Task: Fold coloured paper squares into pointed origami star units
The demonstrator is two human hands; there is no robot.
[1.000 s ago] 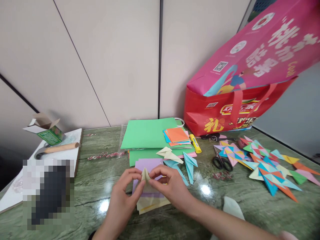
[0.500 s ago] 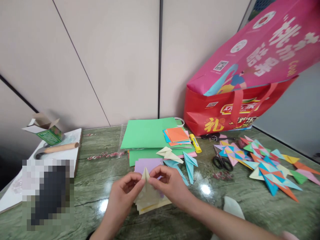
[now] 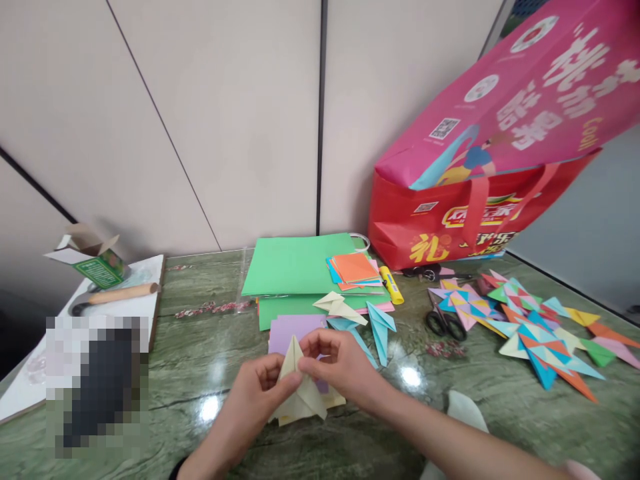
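Observation:
A cream sheet of paper [image 3: 306, 402], folded to a narrow point at its far end, is pinched between my two hands. My left hand [image 3: 257, 390] grips its left side with thumb and fingers. On the right edge, close to the tip, my right hand [image 3: 345, 367] pinches the paper. Beneath it lie purple paper [image 3: 286, 328] and more cream paper, partly covered by the hands. Just beyond the right hand are folded cream pieces [image 3: 343, 309] and folded light-blue pieces [image 3: 381, 333].
Green paper [image 3: 300, 263] lies at the back, with small coloured squares [image 3: 355, 268] on it and a yellow glue stick [image 3: 391, 285] alongside. Scissors [image 3: 445, 325] and folded-paper stars [image 3: 543, 343] lie right, before a red bag [image 3: 415, 227]. At left, a white board [image 3: 30, 393] holds a small box [image 3: 103, 265].
The cream paper has tilted up and shows more of its pointed folded face. My left thumb has slid inward across it, while the right hand stays near the tip.

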